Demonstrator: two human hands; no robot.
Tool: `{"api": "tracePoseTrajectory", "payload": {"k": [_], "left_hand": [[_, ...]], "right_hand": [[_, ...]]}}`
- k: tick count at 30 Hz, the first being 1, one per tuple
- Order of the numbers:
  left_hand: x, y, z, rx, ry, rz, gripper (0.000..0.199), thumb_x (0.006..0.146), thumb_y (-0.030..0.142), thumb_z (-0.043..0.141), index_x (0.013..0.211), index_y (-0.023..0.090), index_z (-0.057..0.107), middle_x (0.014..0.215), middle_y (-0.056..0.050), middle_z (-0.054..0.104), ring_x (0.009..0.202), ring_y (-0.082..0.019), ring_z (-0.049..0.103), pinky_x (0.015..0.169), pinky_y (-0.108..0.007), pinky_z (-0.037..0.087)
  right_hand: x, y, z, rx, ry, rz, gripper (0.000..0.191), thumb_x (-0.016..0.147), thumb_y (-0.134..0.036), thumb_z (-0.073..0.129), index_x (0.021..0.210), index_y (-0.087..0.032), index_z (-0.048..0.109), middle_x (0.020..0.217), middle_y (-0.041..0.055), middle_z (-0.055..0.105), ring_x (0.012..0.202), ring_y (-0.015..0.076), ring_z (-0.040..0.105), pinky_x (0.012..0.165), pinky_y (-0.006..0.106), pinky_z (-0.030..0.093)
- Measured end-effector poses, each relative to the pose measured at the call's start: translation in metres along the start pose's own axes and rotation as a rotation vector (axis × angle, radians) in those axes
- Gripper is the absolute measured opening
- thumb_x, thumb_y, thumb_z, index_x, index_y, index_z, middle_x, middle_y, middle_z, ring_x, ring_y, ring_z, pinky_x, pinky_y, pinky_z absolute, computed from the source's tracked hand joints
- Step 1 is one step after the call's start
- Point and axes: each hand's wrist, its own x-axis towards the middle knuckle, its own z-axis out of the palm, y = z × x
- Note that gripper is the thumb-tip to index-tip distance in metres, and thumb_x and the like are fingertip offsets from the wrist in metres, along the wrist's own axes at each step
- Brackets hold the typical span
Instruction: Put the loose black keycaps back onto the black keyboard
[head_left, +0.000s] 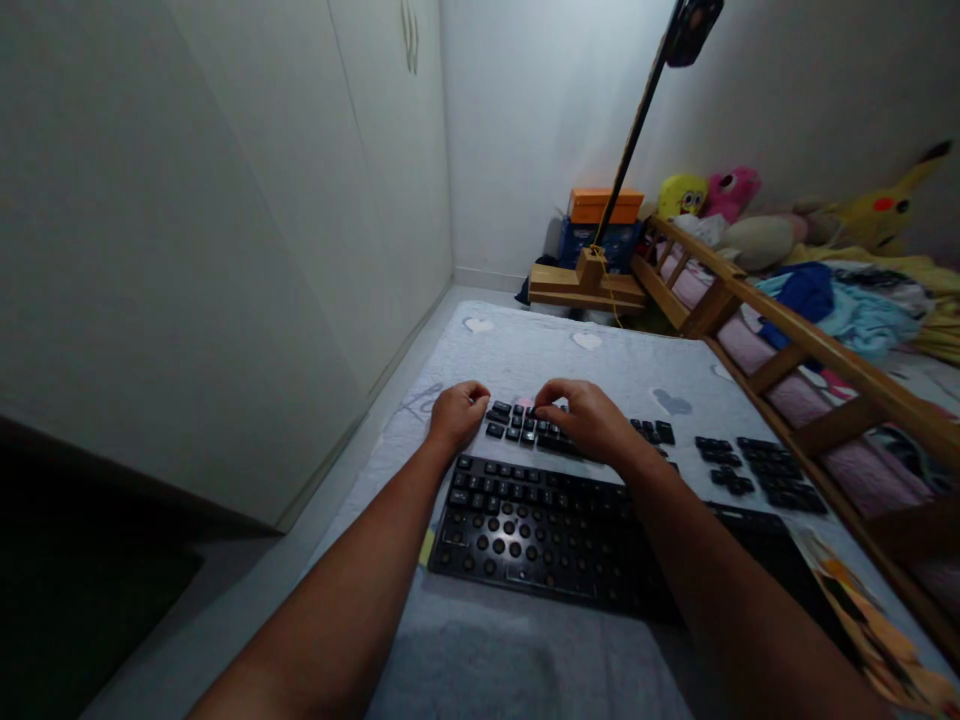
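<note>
A black keyboard [517, 577] lies on the pale cloth, with keycaps on its upper rows and bare round key seats below. Beyond it, loose black keycaps [513, 434] are laid out in rows. My right hand [589, 418] reaches over these rows, thumb and forefinger pinched on a keycap at their tips; its forearm covers part of the keyboard. At the left end of the loose rows is my left hand [457, 416], fingers curled closed. Whatever the left fingers may hold is hidden.
More keycaps [776, 470] lie in groups at the right. A dark flat panel [780, 550] and an orange cloth [892, 640] are at the right edge. A wooden bed rail [825, 325] borders the right, a white cabinet [300, 200] the left. A wooden stand [589, 280] stands behind.
</note>
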Motion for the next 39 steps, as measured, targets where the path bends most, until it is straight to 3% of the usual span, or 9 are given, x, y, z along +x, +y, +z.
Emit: {"api": "tracePoseTrajectory", "payload": {"k": [4, 8, 15, 30, 39], "left_hand": [[0.0, 0.0, 0.001, 0.005, 0.008, 0.01, 0.019, 0.082, 0.025, 0.055, 0.084, 0.019, 0.073, 0.084, -0.004, 0.074, 0.077, -0.017, 0.065, 0.074, -0.027, 0.046], [0.0, 0.0, 0.001, 0.02, 0.007, 0.003, 0.019, 0.082, 0.025, 0.055, 0.084, 0.019, 0.073, 0.083, -0.003, 0.074, 0.075, -0.017, 0.065, 0.072, -0.026, 0.046], [0.001, 0.001, 0.0, 0.015, 0.007, 0.009, 0.019, 0.081, 0.025, 0.055, 0.084, 0.019, 0.073, 0.084, -0.004, 0.075, 0.078, -0.017, 0.065, 0.072, -0.026, 0.047], [0.001, 0.0, 0.0, 0.037, 0.003, 0.012, 0.02, 0.082, 0.025, 0.055, 0.085, 0.019, 0.073, 0.084, -0.004, 0.075, 0.078, -0.017, 0.066, 0.074, -0.027, 0.047], [0.0, 0.002, 0.0, 0.048, 0.004, 0.008, 0.019, 0.082, 0.025, 0.055, 0.085, 0.02, 0.073, 0.086, -0.004, 0.075, 0.079, -0.018, 0.066, 0.075, -0.027, 0.047]], "right_hand": [[-0.052, -0.019, 0.023, 0.028, -0.002, -0.09, 0.011, 0.081, -0.011, 0.069, 0.083, -0.022, 0.069, 0.098, 0.003, 0.068, 0.101, 0.0212, 0.056, 0.091, 0.037, 0.039], [-0.077, -0.025, 0.054, 0.011, -0.008, -0.089, 0.011, 0.08, -0.01, 0.071, 0.081, -0.021, 0.069, 0.106, 0.0042, 0.063, 0.109, 0.0232, 0.049, 0.094, 0.04, 0.036], [-0.077, -0.019, 0.079, -0.022, 0.036, -0.15, 0.008, 0.082, -0.014, 0.072, 0.08, -0.022, 0.071, 0.103, 0.0024, 0.062, 0.108, 0.0226, 0.046, 0.096, 0.041, 0.033], [-0.073, -0.016, 0.079, -0.017, 0.044, -0.115, 0.009, 0.086, -0.014, 0.066, 0.08, -0.02, 0.07, 0.105, 0.0041, 0.064, 0.108, 0.0225, 0.047, 0.096, 0.041, 0.032], [-0.074, -0.017, 0.091, -0.017, 0.101, -0.129, 0.009, 0.087, -0.016, 0.065, 0.081, -0.021, 0.069, 0.103, 0.0038, 0.064, 0.107, 0.0226, 0.046, 0.097, 0.041, 0.032]]}}
